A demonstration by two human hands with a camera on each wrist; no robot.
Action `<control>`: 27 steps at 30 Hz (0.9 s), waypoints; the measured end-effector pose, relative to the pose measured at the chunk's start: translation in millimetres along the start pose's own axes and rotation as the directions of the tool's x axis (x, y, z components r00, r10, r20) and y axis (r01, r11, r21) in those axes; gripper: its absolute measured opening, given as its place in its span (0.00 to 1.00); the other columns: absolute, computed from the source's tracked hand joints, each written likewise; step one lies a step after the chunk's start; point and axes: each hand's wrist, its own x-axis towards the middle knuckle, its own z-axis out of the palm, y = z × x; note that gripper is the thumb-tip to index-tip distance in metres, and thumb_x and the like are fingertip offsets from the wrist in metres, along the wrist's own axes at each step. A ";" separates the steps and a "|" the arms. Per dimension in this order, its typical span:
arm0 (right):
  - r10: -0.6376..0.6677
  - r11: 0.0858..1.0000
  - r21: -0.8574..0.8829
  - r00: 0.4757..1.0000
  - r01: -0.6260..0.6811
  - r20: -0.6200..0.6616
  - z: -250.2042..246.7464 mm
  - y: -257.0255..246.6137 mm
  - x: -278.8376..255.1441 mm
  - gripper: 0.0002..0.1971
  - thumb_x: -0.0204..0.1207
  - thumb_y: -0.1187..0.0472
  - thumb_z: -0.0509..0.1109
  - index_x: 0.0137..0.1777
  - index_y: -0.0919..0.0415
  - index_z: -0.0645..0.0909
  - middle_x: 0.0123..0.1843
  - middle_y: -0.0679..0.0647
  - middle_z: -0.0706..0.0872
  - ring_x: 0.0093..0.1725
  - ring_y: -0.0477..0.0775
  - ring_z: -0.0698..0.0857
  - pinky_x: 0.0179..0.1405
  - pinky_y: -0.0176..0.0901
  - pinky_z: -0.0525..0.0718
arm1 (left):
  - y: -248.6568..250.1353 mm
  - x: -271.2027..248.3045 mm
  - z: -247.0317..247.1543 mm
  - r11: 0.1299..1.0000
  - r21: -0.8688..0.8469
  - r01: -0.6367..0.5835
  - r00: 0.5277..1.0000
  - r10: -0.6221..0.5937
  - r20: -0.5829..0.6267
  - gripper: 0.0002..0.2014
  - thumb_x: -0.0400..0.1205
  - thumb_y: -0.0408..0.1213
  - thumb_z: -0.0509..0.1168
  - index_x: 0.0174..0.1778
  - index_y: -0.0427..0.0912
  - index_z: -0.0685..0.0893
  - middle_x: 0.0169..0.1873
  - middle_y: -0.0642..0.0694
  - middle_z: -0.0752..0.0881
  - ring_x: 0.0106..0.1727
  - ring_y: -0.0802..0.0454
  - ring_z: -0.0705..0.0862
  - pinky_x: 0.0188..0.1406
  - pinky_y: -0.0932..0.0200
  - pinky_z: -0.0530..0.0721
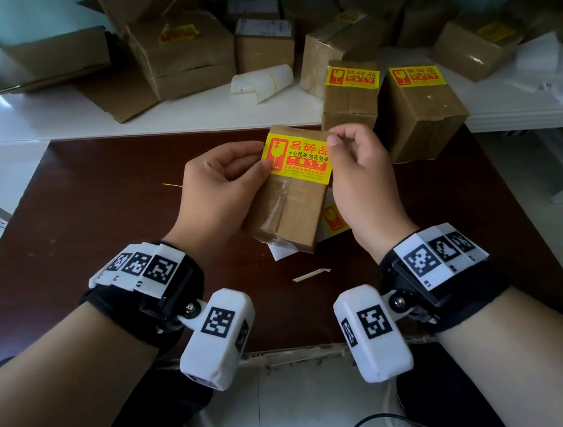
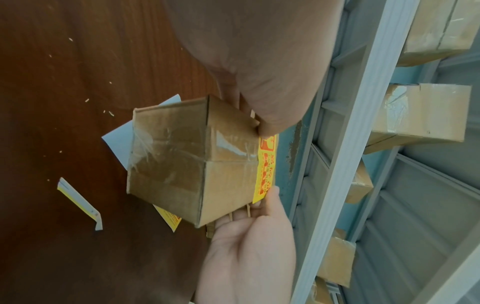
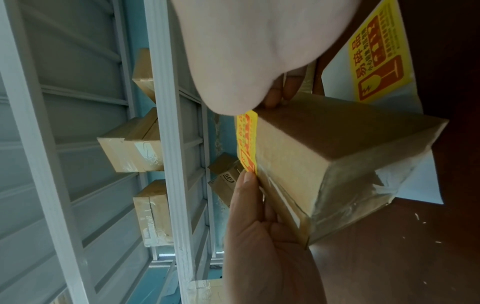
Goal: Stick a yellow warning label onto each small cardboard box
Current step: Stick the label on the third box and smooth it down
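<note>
I hold a small taped cardboard box tilted above the dark brown table. A yellow warning label lies across the box's far end. My left hand grips the box's left side, its thumb on the label's left edge. My right hand grips the right side, thumb tip on the label's right edge. In the left wrist view both thumbs sit at the ends of the label on the box. The right wrist view shows the label edge-on, at the box's far end.
Two labelled boxes stand just beyond, at the right. A sheet with another yellow label lies under the held box, a backing scrap nearer me. A curled backing strip and several boxes fill the white shelf behind.
</note>
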 end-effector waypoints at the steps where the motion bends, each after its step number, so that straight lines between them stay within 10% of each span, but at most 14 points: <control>1: 0.011 1.000 0.029 1.000 -0.011 -0.003 0.5 -0.2 0.0 0.10 0.93 0.48 0.71 0.69 0.48 0.81 0.58 0.53 0.91 0.57 0.49 0.93 0.61 0.57 0.95 | 0.5 -0.5 0.2 1.000 -0.019 0.012 1.000 -0.011 0.005 0.12 0.86 0.29 0.79 0.65 0.39 0.93 0.54 0.47 0.99 0.58 0.51 0.97 0.58 0.56 0.94; 4: 0.004 0.996 0.088 1.000 -0.003 -0.021 3.3 0.4 -0.9 0.23 0.81 0.49 0.85 0.70 0.52 0.80 0.52 0.53 0.93 0.52 0.48 0.94 0.54 0.45 0.95 | 2.2 -3.3 1.3 0.999 -0.042 0.022 0.999 -0.021 0.032 0.17 0.83 0.29 0.82 0.67 0.37 0.92 0.56 0.44 0.98 0.59 0.48 0.98 0.60 0.52 0.96; 9: 0.066 0.991 0.123 0.997 -0.061 -0.034 1.3 4.7 5.0 0.10 0.91 0.49 0.74 0.67 0.48 0.81 0.57 0.52 0.92 0.56 0.48 0.93 0.55 0.50 0.92 | 2.5 -3.2 2.3 0.998 -0.049 0.035 0.999 -0.034 0.030 0.21 0.79 0.28 0.84 0.68 0.36 0.91 0.56 0.44 0.98 0.59 0.50 0.97 0.59 0.54 0.96; 14: 0.115 0.984 0.136 0.993 -0.114 0.003 10.1 13.0 4.6 0.30 0.79 0.53 0.87 0.79 0.51 0.79 0.53 0.59 0.89 0.53 0.48 0.92 0.54 0.43 0.90 | 0.6 -3.3 5.0 0.997 -0.018 0.080 0.996 -0.079 0.038 0.24 0.78 0.28 0.85 0.70 0.35 0.90 0.58 0.43 0.98 0.58 0.50 0.98 0.59 0.53 0.96; 24: 0.277 0.946 0.168 0.961 -0.276 0.020 -1.4 -7.0 -7.8 0.22 0.92 0.49 0.72 0.83 0.50 0.77 0.63 0.44 0.86 0.61 0.42 0.85 0.47 0.36 0.78 | 4.5 1.3 -1.9 0.947 0.085 0.309 0.951 -0.308 -0.022 0.16 0.90 0.49 0.75 0.66 0.42 0.91 0.50 0.46 0.95 0.49 0.48 0.93 0.46 0.53 0.90; 27: 0.350 0.918 0.190 0.936 -0.348 0.026 -5.7 -15.1 -21.7 0.13 0.93 0.45 0.70 0.71 0.47 0.84 0.64 0.46 0.88 0.67 0.49 0.87 0.61 0.48 0.84 | 6.6 -1.0 -8.8 0.907 0.075 0.415 0.907 -0.419 0.035 0.21 0.91 0.57 0.69 0.62 0.41 0.94 0.52 0.41 0.96 0.57 0.39 0.95 0.61 0.43 0.91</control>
